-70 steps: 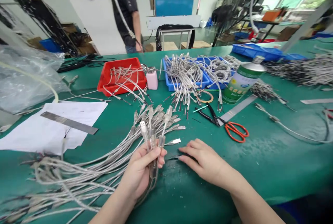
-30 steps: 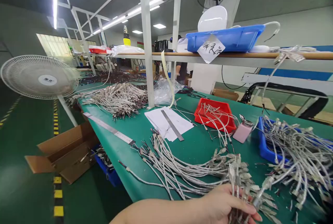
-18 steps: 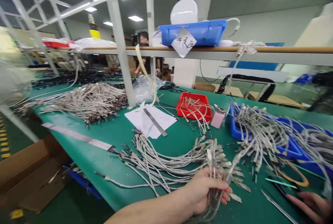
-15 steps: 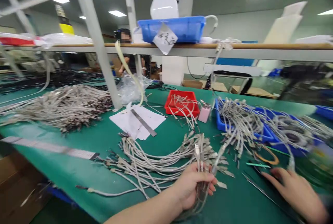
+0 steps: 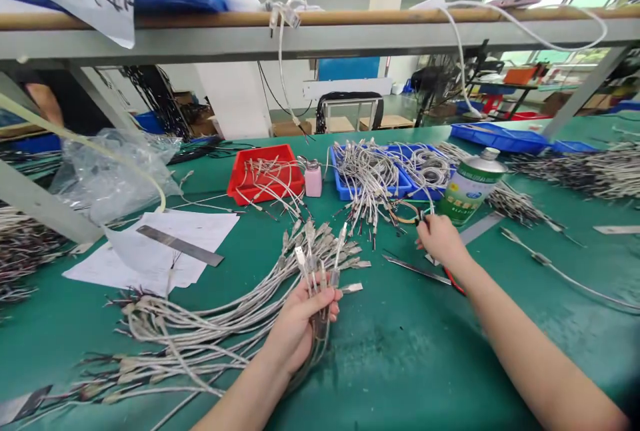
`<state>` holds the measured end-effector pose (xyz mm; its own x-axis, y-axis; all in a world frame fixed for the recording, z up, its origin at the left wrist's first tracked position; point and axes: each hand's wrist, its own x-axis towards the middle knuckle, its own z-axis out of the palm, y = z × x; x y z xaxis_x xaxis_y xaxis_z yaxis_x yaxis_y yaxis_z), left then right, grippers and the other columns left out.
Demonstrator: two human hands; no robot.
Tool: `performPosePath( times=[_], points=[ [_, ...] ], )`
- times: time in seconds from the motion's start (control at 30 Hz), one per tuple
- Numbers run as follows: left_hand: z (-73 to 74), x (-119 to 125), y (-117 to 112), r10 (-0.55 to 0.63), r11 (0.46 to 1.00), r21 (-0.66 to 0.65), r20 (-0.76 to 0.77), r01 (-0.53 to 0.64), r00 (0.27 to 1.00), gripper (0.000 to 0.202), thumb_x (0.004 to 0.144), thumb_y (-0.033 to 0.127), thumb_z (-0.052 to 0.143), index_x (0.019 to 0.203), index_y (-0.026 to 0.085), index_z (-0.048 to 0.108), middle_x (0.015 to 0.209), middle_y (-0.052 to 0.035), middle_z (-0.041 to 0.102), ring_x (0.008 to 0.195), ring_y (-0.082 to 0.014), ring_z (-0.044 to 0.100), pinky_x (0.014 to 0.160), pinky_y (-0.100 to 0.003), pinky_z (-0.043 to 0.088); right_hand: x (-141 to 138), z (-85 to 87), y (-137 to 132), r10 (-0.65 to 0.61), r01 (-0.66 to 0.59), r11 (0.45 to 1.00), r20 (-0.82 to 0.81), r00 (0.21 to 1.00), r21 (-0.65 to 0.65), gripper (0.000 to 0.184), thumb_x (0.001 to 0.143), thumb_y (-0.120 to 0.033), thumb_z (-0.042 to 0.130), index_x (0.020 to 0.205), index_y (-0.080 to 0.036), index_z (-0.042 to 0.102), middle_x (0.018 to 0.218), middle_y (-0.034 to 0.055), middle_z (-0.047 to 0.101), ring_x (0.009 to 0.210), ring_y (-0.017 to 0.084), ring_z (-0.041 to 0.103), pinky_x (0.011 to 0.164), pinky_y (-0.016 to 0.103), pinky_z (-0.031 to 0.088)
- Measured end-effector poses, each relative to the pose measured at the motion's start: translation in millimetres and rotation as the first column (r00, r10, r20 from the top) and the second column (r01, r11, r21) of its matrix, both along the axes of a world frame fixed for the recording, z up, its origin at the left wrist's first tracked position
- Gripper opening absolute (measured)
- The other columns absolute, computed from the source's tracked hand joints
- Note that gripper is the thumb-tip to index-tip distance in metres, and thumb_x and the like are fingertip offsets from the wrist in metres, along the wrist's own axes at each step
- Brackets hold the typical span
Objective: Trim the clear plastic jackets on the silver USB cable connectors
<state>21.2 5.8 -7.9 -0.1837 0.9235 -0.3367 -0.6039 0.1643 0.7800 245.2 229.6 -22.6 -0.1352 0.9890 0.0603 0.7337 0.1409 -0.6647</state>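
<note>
While one red tray [image 5: 265, 181] is being parked toward the far edge, clear of work, one cable bunch [image 5: 320, 271] is being gripped in the closed left hand [image 5: 303, 324] near the tabletop's [image 5: 410, 364] front edge, plugs up, likely for visibility. Right hand [image 5: 440, 241] is being held over one pair of scissors [image 5: 415, 269] beside one can [image 5: 470, 187]; fingers curled, contents can't be told.

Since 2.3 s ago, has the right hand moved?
Yes. The right hand left the cable bundle and moved forward-right to the scissors beside the green can.
</note>
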Motion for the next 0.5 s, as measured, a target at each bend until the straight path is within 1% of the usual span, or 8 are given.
performPosePath(
  times=[0.07, 0.13, 0.2, 0.27, 0.3, 0.37, 0.43, 0.5],
  points=[
    [0.5, 0, 0, 0.003, 1.0, -0.008, -0.001, -0.003, 1.0, 0.034, 0.066, 0.017, 0.076, 0.094, 0.014, 0.057, 0.071, -0.0033, 0.066, 0.054, -0.008, 0.055, 0.052, -0.018, 0.045, 2, 16.0, -8, 0.011, -0.016, 0.999, -0.132, 0.991, -0.033, 0.025, 0.093, -0.034, 0.045, 0.101, -0.011, 0.052, 0.077, 0.0038, 0.057, 0.058, 0.011, 0.054, 0.056, 0.026, 0.047],
    [0.5, 0, 0, 0.002, 1.0, -0.01, -0.004, -0.002, 1.0, 0.032, 0.066, 0.017, 0.076, 0.092, 0.014, 0.057, 0.071, -0.004, 0.067, 0.054, -0.0084, 0.056, 0.052, -0.018, 0.046, -2, 30.4, -24, 0.058, -0.079, 0.995, -0.282, 0.958, -0.064, 0.026, 0.093, -0.033, 0.036, 0.106, -0.013, 0.045, 0.068, 0.0012, 0.054, 0.049, 0.01, 0.049, 0.048, 0.025, 0.043],
    [0.0, 1, 0, -0.008, 1.0, -0.007, -0.007, 0.008, 1.0, 0.03, 0.066, 0.017, 0.076, 0.09, 0.013, 0.058, 0.072, -0.0054, 0.068, 0.054, -0.0089, 0.056, 0.051, -0.018, 0.046, -14, 41.1, -47, 0.143, -0.197, 0.977, -0.426, 0.893, -0.085, 0.026, 0.092, -0.034, 0.03, 0.109, -0.017, 0.039, 0.07, -0.0011, 0.052, 0.05, 0.01, 0.05, 0.044, 0.023, 0.041],
    [-1.0, 2, 0, -0.025, 1.0, -0.001, -0.011, 0.025, 1.0, 0.028, 0.067, 0.017, 0.075, 0.089, 0.012, 0.059, 0.073, -0.0066, 0.068, 0.054, -0.009, 0.056, 0.05, -0.018, 0.045, -29, 47.5, -75, 0.219, -0.32, 0.941, -0.52, 0.825, -0.111, 0.03, 0.092, -0.04, 0.03, 0.112, -0.02, 0.038, 0.063, -0.0055, 0.043, 0.046, 0.01, 0.045, 0.037, 0.019, 0.033],
    [-1.5, 2, 0, -0.034, 0.999, 0.001, -0.017, 0.034, 0.999, 0.027, 0.067, 0.017, 0.075, 0.089, 0.012, 0.06, 0.073, -0.0068, 0.068, 0.053, -0.0089, 0.056, 0.05, -0.018, 0.045, -37, 49.0, -89, 0.252, -0.38, 0.916, -0.549, 0.797, -0.13, 0.032, 0.092, -0.044, 0.03, 0.109, -0.02, 0.04, 0.06, -0.0066, 0.04, 0.043, 0.009, 0.043, 0.036, 0.018, 0.031],
    [-1.9, 3, 0, -0.047, 0.999, 0.004, -0.037, 0.047, 0.998, 0.025, 0.069, 0.017, 0.074, 0.089, 0.012, 0.06, 0.074, -0.0061, 0.068, 0.053, -0.0081, 0.056, 0.05, -0.018, 0.044, -50, 48.8, -115, 0.318, -0.503, 0.844, -0.581, 0.749, -0.187, 0.033, 0.091, -0.049, 0.036, 0.102, -0.019, 0.044, 0.059, -0.0061, 0.043, 0.043, 0.01, 0.046, 0.036, 0.019, 0.035],
    [-1.4, 2, -1, -0.054, 0.998, 0.009, -0.066, 0.055, 0.996, 0.024, 0.071, 0.018, 0.073, 0.09, 0.013, 0.06, 0.074, -0.0051, 0.068, 0.053, -0.0074, 0.055, 0.05, -0.017, 0.043, -58, 44.6, -135, 0.424, -0.647, 0.724, -0.585, 0.692, -0.24, 0.032, 0.092, -0.049, 0.039, 0.098, -0.018, 0.045, 0.065, -0.0035, 0.05, 0.045, 0.009, 0.048, 0.039, 0.02, 0.036],
    [0.2, 2, -1, -0.051, 0.999, 0.012, -0.081, 0.052, 0.995, 0.023, 0.071, 0.019, 0.072, 0.09, 0.013, 0.061, 0.073, -0.0042, 0.067, 0.053, -0.0071, 0.055, 0.05, -0.016, 0.043, -61, 37.8, -146, 0.518, -0.702, 0.683, -0.543, 0.661, -0.201, 0.028, 0.094, -0.046, 0.039, 0.099, -0.019, 0.047, 0.068, -0.0029, 0.051, 0.051, 0.008, 0.046, 0.046, 0.02, 0.037]
  ],
)
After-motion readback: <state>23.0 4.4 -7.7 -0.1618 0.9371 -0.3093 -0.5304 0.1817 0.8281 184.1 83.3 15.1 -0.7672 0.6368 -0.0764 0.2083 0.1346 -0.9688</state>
